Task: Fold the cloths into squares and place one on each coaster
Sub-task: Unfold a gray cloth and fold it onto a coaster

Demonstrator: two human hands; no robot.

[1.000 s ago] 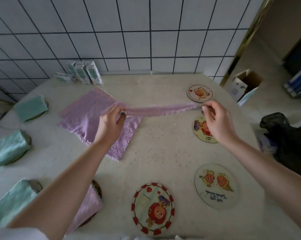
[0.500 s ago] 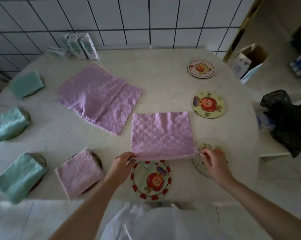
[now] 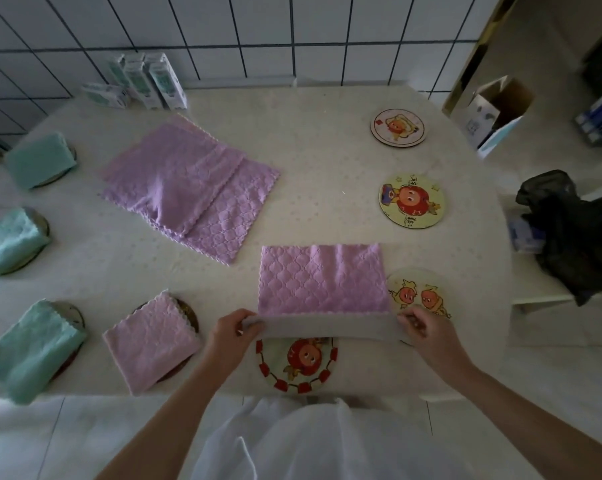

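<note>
The quilted purple microfibre cloth (image 3: 322, 278) lies flat on the pale speckled table (image 3: 327, 161), directly ahead of both hands, its long axis running left to right. The left hand (image 3: 233, 336) and right hand (image 3: 422, 329) each pinch a near corner, lifting that edge (its underside looks greyish, possibly only shadow) above the red-bordered round cartoon coaster (image 3: 297, 363). Both hands sit equally close; folding goes away from the body.

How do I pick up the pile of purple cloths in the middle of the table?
Pinch the top cloth of the purple pile at its two near corners, reaching from your own side. It lies flat, so only its wavy edges can be lifted; the other pieces beneath are offset, so their edges stay apart.
</note>
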